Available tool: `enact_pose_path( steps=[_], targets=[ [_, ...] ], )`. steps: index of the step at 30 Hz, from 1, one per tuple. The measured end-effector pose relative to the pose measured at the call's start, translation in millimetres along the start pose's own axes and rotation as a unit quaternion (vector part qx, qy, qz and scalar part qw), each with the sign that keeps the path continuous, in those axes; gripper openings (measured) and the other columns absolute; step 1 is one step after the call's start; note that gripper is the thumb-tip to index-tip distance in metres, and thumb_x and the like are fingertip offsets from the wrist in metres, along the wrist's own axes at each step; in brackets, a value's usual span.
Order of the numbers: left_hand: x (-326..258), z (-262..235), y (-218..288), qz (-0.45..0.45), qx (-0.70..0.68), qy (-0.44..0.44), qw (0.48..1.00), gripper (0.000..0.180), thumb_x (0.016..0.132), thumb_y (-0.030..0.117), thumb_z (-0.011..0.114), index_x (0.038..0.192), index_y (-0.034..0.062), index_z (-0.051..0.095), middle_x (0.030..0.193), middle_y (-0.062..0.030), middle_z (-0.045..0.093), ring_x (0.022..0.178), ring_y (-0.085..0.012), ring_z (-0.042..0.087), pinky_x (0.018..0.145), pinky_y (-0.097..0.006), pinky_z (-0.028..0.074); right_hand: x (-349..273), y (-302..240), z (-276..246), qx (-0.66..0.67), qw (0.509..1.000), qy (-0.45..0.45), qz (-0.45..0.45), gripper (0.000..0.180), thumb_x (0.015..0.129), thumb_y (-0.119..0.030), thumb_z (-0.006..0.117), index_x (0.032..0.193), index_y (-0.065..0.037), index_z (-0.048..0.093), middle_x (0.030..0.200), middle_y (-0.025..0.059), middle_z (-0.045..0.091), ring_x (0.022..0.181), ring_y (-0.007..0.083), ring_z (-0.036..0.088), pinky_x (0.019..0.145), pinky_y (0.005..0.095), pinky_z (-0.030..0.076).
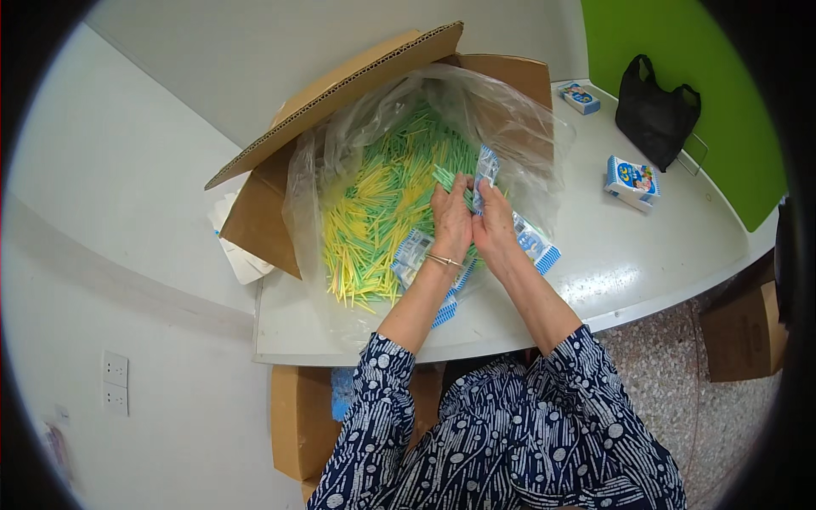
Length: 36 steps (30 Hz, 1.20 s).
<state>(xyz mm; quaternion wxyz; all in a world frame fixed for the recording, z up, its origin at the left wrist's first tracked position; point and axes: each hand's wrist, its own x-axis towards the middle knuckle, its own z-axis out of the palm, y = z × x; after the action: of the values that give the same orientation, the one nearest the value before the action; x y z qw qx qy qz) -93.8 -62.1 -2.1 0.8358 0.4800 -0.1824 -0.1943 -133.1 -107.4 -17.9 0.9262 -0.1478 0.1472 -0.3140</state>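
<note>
My left hand (pixel 452 225), with a bracelet at the wrist, is closed around a small bunch of thin green plastic sticks (pixel 444 177). Right beside it, my right hand (pixel 495 225) grips a small blue-and-white plastic packet (pixel 486 163), held upright. Both hands touch each other over the near right part of a large heap of yellow and green sticks (pixel 365 204). The heap lies in a clear plastic liner (pixel 304 195) within an opened cardboard box (pixel 340 93). More blue-and-white packets (pixel 413 253) lie under my left wrist, and another packet (pixel 530 240) lies beside my right wrist.
On the white table (pixel 671 246) stand a small blue-and-white carton (pixel 631 180) and a second carton (pixel 580 99) farther back. A black plastic bag (pixel 654 115) rests by the green panel (pixel 722 110). Cardboard boxes stand below the table (pixel 296 416) and at right (pixel 744 336).
</note>
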Motion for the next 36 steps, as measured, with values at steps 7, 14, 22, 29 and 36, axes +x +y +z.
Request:
enact_pose_path(
  steps=[7,14,22,29,36],
  targets=[
    [1,-1,-1,-0.005,0.048,0.031,0.998,0.017,0.095,0.018,0.05,0.103,0.0036,0.045,0.093,-0.0075,0.057,0.085,-0.0162,0.056,0.079,-0.03,0.047,4,-5,-14,-0.011,0.999,-0.04,0.015,0.022,0.093,-0.019,0.053,0.1,0.001,0.06,0.1,0.0112,0.064,0.092,0.0184,0.059,0.087,0.0307,0.045],
    [25,-29,14,0.058,0.137,0.018,0.989,0.023,0.096,0.023,0.045,0.092,0.0004,0.051,0.085,-0.0091,0.063,0.079,-0.016,0.06,0.072,-0.028,0.046,-14,-42,-15,-0.194,0.972,-0.123,-0.037,0.02,0.09,-0.019,0.059,0.097,-0.001,0.063,0.088,0.0035,0.066,0.076,0.0079,0.058,0.07,0.0233,0.046],
    [28,-31,29,0.054,0.306,-0.014,0.95,0.026,0.096,0.024,0.047,0.099,-0.0015,0.051,0.094,-0.0117,0.064,0.087,-0.0167,0.06,0.081,-0.029,0.045,-27,-80,-32,-0.356,0.923,-0.145,0.025,0.017,0.087,-0.018,0.062,0.089,-0.002,0.066,0.077,-0.0001,0.065,0.064,0.0044,0.056,0.06,0.0198,0.044],
    [32,-33,41,0.069,0.382,-0.031,0.921,0.028,0.095,0.025,0.047,0.099,-0.0021,0.05,0.092,-0.0108,0.064,0.084,-0.0168,0.061,0.079,-0.03,0.045,-31,-94,-47,-0.421,0.888,-0.184,0.023,0.017,0.085,-0.02,0.065,0.083,-0.003,0.064,0.074,-0.0006,0.064,0.063,0.0028,0.053,0.058,0.0192,0.042],
    [35,-39,42,0.072,0.457,-0.027,0.886,0.027,0.094,0.021,0.045,0.094,-0.0066,0.045,0.083,-0.0185,0.064,0.075,-0.0232,0.065,0.068,-0.032,0.051,-42,-103,-44,-0.469,0.863,-0.185,-0.007,0.017,0.085,-0.018,0.062,0.08,-0.002,0.062,0.072,0.0005,0.061,0.06,0.0048,0.05,0.057,0.0214,0.041]
  ],
)
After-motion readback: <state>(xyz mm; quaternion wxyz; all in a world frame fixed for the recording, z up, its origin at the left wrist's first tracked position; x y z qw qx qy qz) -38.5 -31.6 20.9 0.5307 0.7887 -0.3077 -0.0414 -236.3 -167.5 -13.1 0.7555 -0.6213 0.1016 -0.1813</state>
